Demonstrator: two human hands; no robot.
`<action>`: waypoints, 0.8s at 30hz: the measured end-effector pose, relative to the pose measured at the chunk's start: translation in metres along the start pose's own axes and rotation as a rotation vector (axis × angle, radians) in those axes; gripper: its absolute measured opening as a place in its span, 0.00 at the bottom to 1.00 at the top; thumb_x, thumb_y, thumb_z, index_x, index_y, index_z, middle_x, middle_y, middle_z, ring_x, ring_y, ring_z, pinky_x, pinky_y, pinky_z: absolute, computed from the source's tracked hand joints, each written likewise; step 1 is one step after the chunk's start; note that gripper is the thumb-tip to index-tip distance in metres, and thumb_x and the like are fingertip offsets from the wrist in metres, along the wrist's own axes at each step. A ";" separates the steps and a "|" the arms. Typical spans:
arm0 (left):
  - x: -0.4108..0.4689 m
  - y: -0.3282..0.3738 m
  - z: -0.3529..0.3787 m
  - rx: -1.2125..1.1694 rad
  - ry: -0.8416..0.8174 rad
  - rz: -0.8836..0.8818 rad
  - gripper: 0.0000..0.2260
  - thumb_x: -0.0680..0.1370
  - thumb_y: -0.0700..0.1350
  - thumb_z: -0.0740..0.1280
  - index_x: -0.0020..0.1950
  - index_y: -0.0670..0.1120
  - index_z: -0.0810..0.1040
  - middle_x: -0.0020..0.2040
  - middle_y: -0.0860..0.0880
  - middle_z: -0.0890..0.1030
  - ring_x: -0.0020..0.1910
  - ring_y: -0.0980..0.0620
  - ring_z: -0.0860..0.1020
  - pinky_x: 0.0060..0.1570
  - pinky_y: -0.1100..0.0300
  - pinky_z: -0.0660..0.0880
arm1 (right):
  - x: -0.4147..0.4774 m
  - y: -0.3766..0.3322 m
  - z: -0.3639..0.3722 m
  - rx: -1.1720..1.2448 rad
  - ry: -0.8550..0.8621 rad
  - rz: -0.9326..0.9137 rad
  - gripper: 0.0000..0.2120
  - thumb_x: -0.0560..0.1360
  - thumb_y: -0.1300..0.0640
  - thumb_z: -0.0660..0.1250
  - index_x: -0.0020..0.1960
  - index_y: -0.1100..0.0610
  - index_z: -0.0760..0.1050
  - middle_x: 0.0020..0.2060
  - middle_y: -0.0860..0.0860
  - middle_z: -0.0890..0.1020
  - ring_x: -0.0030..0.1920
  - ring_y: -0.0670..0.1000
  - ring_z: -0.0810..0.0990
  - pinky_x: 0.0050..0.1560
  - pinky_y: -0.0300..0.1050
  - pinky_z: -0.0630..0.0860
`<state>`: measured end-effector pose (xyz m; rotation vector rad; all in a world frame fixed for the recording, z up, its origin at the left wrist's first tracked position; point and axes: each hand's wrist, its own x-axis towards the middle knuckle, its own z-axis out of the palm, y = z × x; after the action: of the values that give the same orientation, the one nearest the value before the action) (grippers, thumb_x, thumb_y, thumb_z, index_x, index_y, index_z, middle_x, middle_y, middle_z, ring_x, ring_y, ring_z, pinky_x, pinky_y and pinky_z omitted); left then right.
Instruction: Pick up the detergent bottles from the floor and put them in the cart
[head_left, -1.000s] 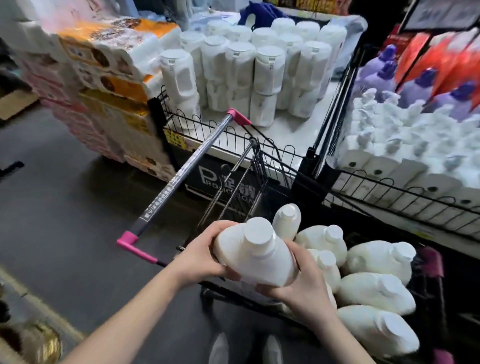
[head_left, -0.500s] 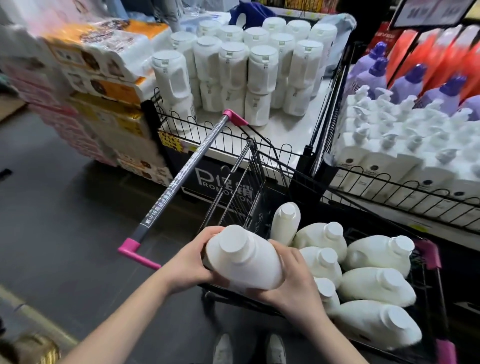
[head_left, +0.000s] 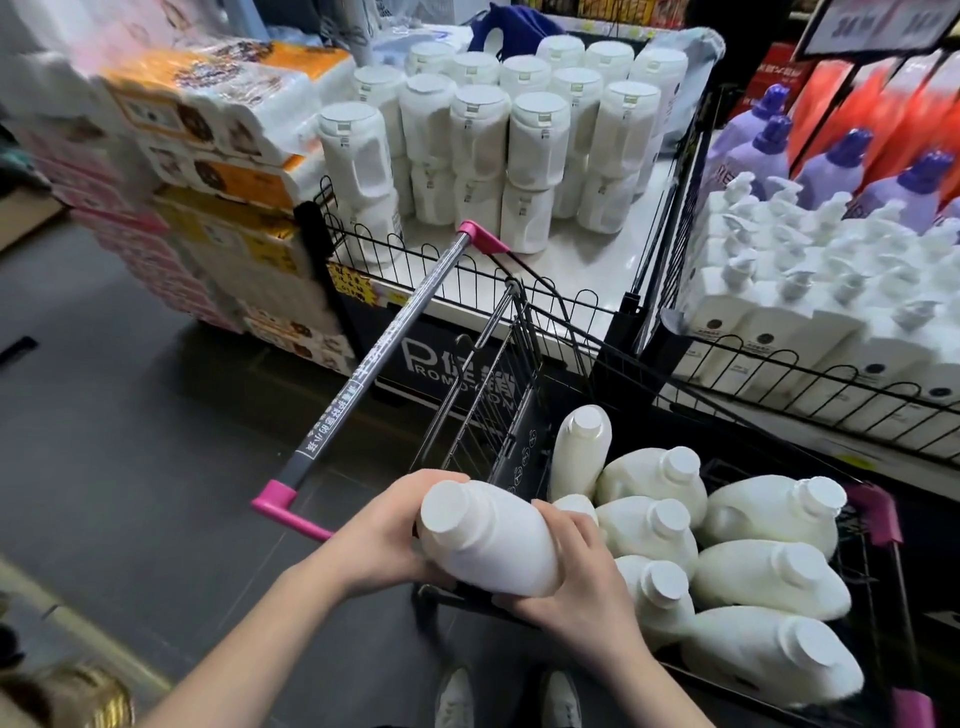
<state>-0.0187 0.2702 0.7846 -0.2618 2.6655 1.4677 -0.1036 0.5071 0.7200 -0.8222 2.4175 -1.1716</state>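
A white detergent bottle (head_left: 488, 543) lies tilted between both my hands, cap toward me and to the left, over the near left corner of the black wire cart (head_left: 498, 415). My left hand (head_left: 387, 530) grips its neck side from the left. My right hand (head_left: 576, 577) curls around its body from the right. Inside the cart lie several white bottles (head_left: 769, 577) on their sides, and one bottle (head_left: 579, 449) stands nearly upright against the cart's back wall.
The cart's grey handle with pink ends (head_left: 374, 369) runs diagonally on the left. Behind it stands a display stand (head_left: 571, 270) of white jugs, with pump bottles (head_left: 810, 291) on the right and tissue packs (head_left: 218, 156) on the left. My shoes (head_left: 509, 696) stand on dark floor below.
The held bottle has tipped so its cap points more toward me and left, and it has shifted slightly lower over the cart's corner. Both hands keep their hold.
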 end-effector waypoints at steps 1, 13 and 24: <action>0.001 -0.002 0.000 0.005 -0.011 0.010 0.26 0.64 0.39 0.85 0.55 0.47 0.77 0.52 0.49 0.81 0.50 0.53 0.79 0.56 0.49 0.79 | 0.001 0.000 0.000 0.002 -0.003 0.002 0.47 0.54 0.33 0.79 0.71 0.30 0.67 0.63 0.24 0.66 0.62 0.33 0.70 0.57 0.28 0.67; -0.007 -0.018 0.003 0.002 0.001 -0.043 0.43 0.63 0.41 0.87 0.71 0.58 0.71 0.66 0.66 0.74 0.70 0.62 0.74 0.70 0.61 0.73 | 0.000 0.004 0.007 -0.010 -0.012 -0.002 0.53 0.58 0.33 0.79 0.79 0.42 0.65 0.68 0.35 0.69 0.69 0.40 0.70 0.72 0.42 0.68; -0.016 -0.002 -0.007 -0.097 0.049 -0.031 0.47 0.63 0.51 0.88 0.77 0.63 0.68 0.75 0.64 0.72 0.76 0.65 0.68 0.75 0.61 0.67 | 0.008 -0.016 -0.007 0.127 -0.005 -0.148 0.44 0.65 0.32 0.79 0.75 0.34 0.62 0.72 0.31 0.67 0.75 0.34 0.66 0.73 0.28 0.61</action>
<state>-0.0030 0.2649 0.7895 -0.3488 2.6183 1.6047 -0.1076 0.4985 0.7371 -0.9761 2.2837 -1.3600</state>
